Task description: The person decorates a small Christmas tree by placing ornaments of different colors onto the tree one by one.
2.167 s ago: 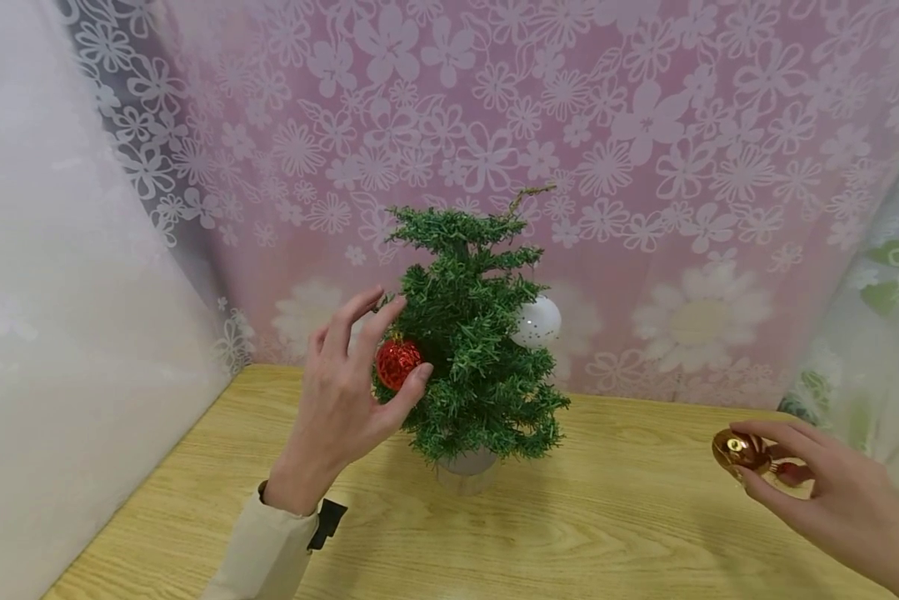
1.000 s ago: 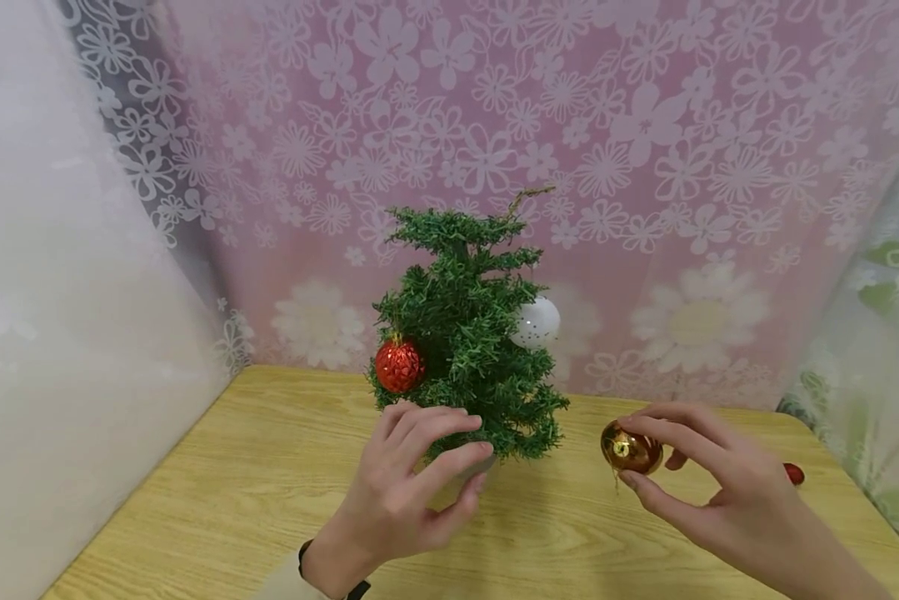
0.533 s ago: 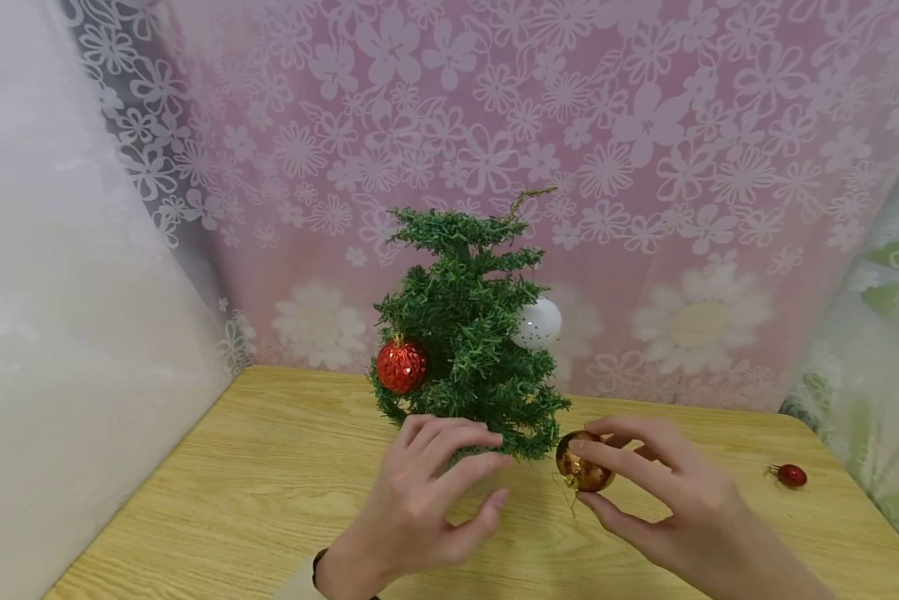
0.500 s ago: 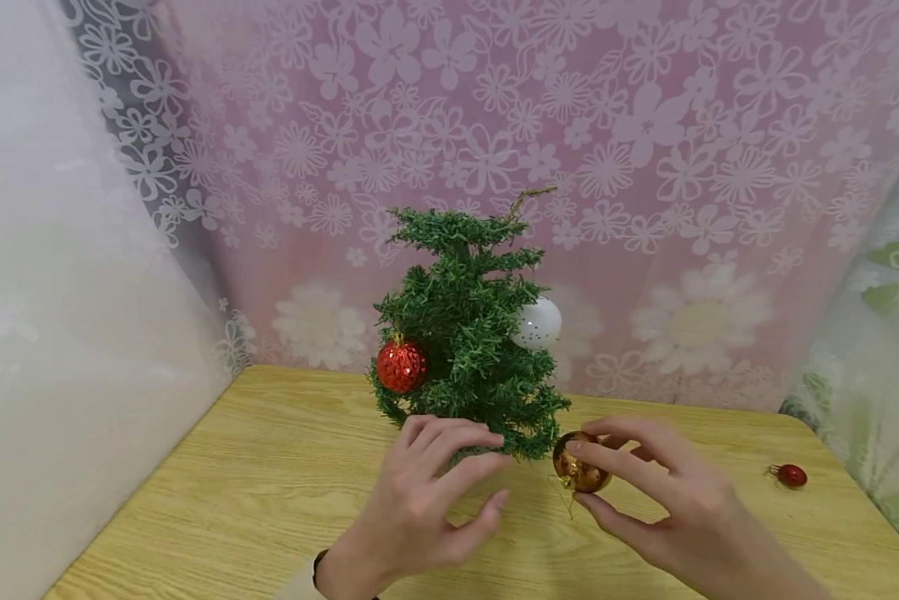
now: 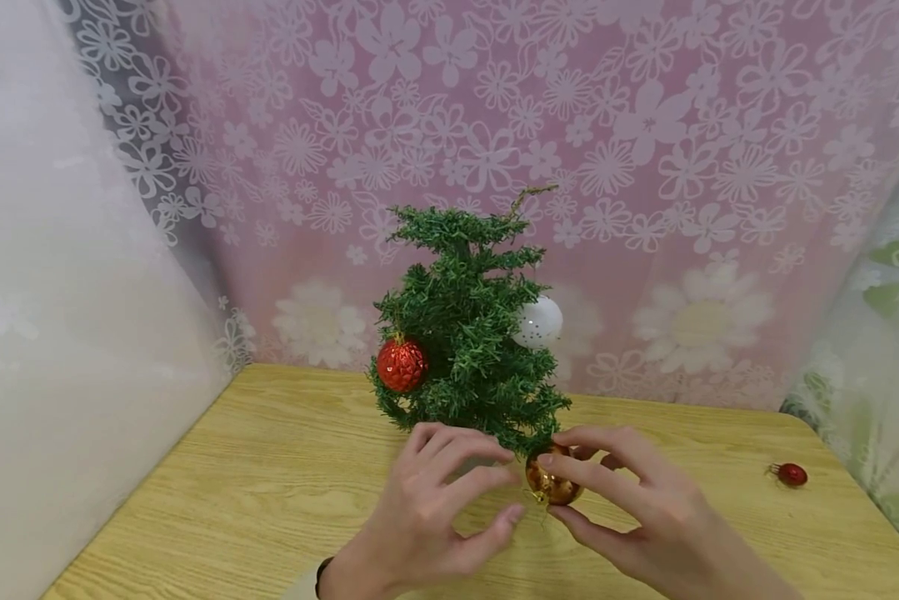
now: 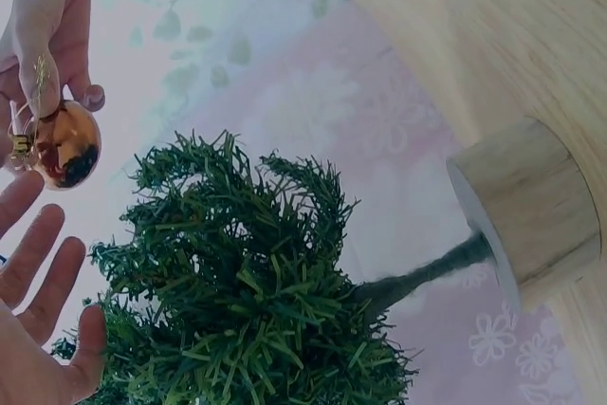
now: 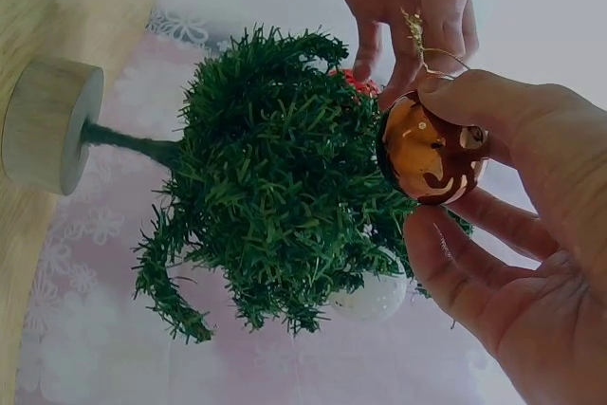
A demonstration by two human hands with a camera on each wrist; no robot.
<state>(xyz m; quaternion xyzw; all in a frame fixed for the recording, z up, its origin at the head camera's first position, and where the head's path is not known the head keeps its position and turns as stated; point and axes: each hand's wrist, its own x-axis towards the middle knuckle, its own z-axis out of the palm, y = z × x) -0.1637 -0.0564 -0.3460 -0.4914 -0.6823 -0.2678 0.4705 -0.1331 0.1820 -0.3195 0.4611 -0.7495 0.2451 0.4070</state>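
A shiny gold Christmas bauble [image 5: 551,477] is pinched between the thumb and fingers of my right hand [image 5: 644,500], in front of the lower right branches of a small green Christmas tree [image 5: 464,333]. Its gold cap and thin hanging string [image 7: 414,30] point toward my left hand. My left hand [image 5: 442,504] is just left of the bauble, fingers spread and slightly bent, holding nothing. On the tree hang a red bauble [image 5: 402,365] at the left and a white dotted bauble [image 5: 539,322] at the right. Both wrist views show the round wooden base [image 6: 531,201] under the trunk.
A small dark red ornament [image 5: 792,475] lies on the wooden table [image 5: 269,467] at the right. Behind the table hangs a pink curtain [image 5: 681,208] with white flowers. A whitish sheet [image 5: 82,292] stands along the left side.
My right hand has carried the gold bauble leftward from the far right to the tree's front. My left hand has left the red bauble and come down toward the gold one.
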